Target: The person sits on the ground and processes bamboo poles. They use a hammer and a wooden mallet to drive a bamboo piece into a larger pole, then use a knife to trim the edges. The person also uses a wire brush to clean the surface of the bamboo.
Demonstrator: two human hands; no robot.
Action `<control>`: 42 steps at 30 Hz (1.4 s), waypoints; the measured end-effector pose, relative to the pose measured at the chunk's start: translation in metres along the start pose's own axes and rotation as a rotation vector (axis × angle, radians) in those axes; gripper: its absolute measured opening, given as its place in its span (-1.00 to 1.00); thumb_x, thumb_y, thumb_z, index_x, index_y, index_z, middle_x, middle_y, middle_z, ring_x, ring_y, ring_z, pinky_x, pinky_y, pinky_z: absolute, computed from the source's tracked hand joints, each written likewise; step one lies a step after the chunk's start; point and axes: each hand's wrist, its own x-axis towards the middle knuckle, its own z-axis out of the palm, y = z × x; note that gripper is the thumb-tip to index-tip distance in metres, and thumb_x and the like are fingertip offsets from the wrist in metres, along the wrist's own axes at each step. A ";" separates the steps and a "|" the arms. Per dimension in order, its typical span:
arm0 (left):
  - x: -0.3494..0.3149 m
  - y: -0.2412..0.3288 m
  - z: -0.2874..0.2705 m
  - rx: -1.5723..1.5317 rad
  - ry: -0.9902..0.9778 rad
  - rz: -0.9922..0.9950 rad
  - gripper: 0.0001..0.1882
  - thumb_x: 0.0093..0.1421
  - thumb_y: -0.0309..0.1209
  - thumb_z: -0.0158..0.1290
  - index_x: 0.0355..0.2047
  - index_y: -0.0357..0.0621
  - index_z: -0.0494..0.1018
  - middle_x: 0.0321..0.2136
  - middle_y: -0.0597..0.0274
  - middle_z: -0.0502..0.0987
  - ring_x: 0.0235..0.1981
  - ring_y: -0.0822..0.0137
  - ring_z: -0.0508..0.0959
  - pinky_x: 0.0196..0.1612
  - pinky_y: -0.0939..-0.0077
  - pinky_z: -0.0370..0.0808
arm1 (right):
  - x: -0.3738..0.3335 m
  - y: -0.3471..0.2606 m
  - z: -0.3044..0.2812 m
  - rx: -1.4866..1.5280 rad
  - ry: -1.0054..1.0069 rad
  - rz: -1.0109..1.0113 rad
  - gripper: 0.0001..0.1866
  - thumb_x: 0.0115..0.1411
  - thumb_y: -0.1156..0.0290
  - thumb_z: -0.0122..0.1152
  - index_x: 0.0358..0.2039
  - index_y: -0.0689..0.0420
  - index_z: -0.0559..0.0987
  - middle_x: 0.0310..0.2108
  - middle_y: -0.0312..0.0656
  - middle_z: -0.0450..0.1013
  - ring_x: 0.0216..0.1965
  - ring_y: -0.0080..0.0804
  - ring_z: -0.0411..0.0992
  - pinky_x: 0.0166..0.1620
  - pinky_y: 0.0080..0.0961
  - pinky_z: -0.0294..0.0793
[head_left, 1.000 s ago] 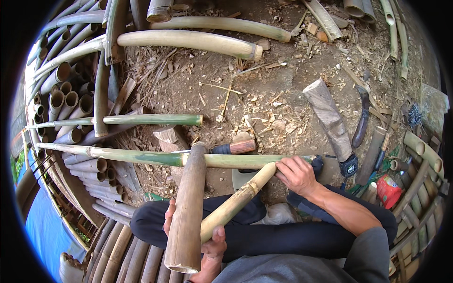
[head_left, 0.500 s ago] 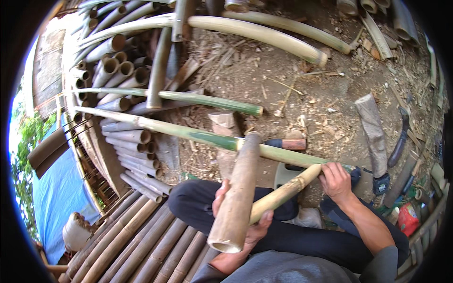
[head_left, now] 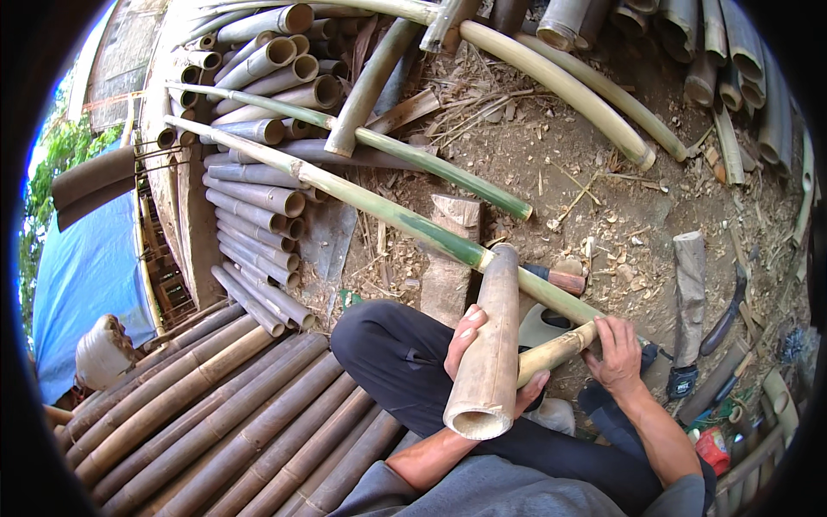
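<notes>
A thick brown bamboo tube [head_left: 485, 345] rests across my lap, its hollow cut end toward me. My left hand [head_left: 463, 343] is closed around it from below, fingers on the left side and thumb on the right. A thinner, yellowish bamboo piece [head_left: 556, 351] juts out at the tube's right side. My right hand [head_left: 615, 355] grips its outer end. The piece's inner end is hidden by the tube, so I cannot tell whether the two are joined. Just beyond both hands runs a long green bamboo pole [head_left: 413, 226], passing behind the tube's far end.
Stacked bamboo tubes [head_left: 258, 194] lie at left, and a bamboo-slat platform [head_left: 215, 405] is beside me. A wood block [head_left: 448, 284] and a tool with a wooden handle [head_left: 564, 281] lie ahead. A curved sheathed blade [head_left: 725, 314] lies at right, near a pale post [head_left: 689, 293].
The view has shifted, so the surroundings sit further right and higher. Less of the thinner piece shows beside the tube, and my hands are closer together. Both grips hold.
</notes>
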 end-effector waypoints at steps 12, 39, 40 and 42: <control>0.045 0.009 0.046 -0.063 0.109 -0.088 -0.03 -0.10 -0.32 0.46 0.23 -0.34 0.14 0.11 -0.07 0.29 0.17 -0.01 0.32 0.25 0.12 0.24 | 0.009 -0.004 0.002 0.092 0.072 0.117 -0.45 -0.07 0.46 0.46 -0.01 0.15 0.52 -0.11 -0.12 0.48 -0.10 -0.04 0.46 -0.08 -0.22 0.54; 0.105 0.120 0.231 0.394 -0.912 0.507 -0.56 0.24 0.03 0.15 -0.09 -0.02 0.42 -0.26 0.17 0.54 -0.33 0.19 0.59 -0.26 0.25 0.54 | -0.112 0.136 -0.157 -0.151 -0.442 0.742 0.11 0.08 -0.16 0.36 0.39 0.28 0.06 0.34 0.16 0.12 0.35 0.03 0.11 0.41 -0.16 0.15; 0.095 0.107 0.248 0.431 -0.921 0.562 -0.55 0.25 0.02 0.15 -0.05 0.01 0.40 -0.25 0.25 0.49 -0.33 0.29 0.54 -0.22 0.26 0.51 | -0.117 0.145 -0.126 -0.174 -0.350 0.710 0.13 0.08 -0.19 0.35 0.39 0.30 0.04 0.36 0.16 0.08 0.36 0.03 0.09 0.45 -0.15 0.06; 0.078 0.082 0.268 0.495 -0.939 0.571 -0.52 0.22 0.03 0.17 0.00 0.06 0.41 -0.19 0.19 0.45 -0.21 0.19 0.54 -0.11 0.17 0.43 | -0.126 0.168 -0.051 -0.116 0.025 0.695 0.07 0.04 -0.07 0.42 0.36 0.29 0.12 0.25 0.13 0.20 0.26 0.06 0.18 0.30 -0.08 0.25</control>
